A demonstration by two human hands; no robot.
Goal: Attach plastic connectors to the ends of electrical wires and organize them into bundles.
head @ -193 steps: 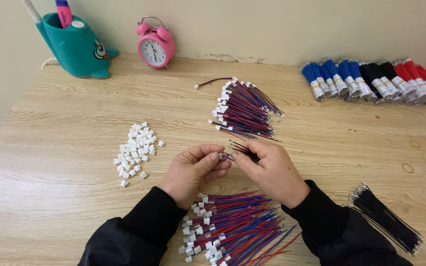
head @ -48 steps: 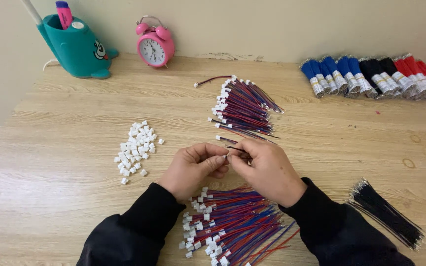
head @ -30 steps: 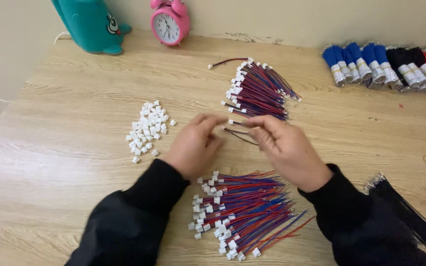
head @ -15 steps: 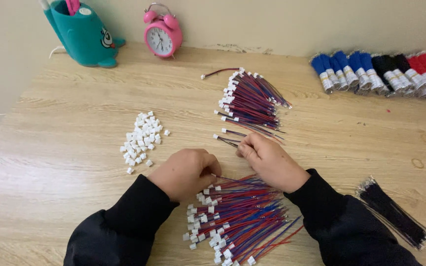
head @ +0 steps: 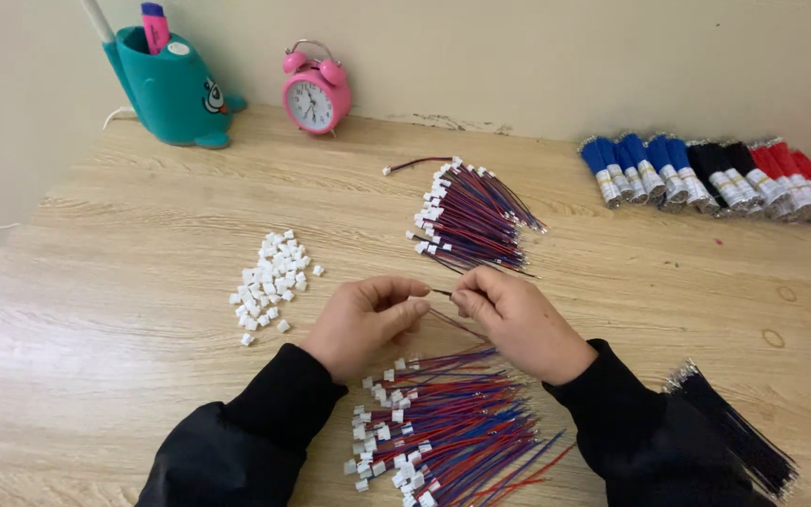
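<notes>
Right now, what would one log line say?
left hand: pinching wire end | right hand: pinching same thin wire | near wire pile below

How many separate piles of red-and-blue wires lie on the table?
2: far pile beyond the hands, near pile between the sleeves. More may lie hidden under the arms.

No boxes, packets, signs or screens are showing anywhere on the wooden table (head: 143, 244). The nearest things to labels are the white bands (head: 706, 191) wrapping around the blue, black and red wire bundles (head: 706, 174), which are lying side by side in a row at the far right edge by the wall; whether the bands are carrying any print is too small to tell. The round white dial of the pink alarm clock (head: 313, 94) is facing forward at the back, just beside the teal pen holder (head: 169, 89).
</notes>
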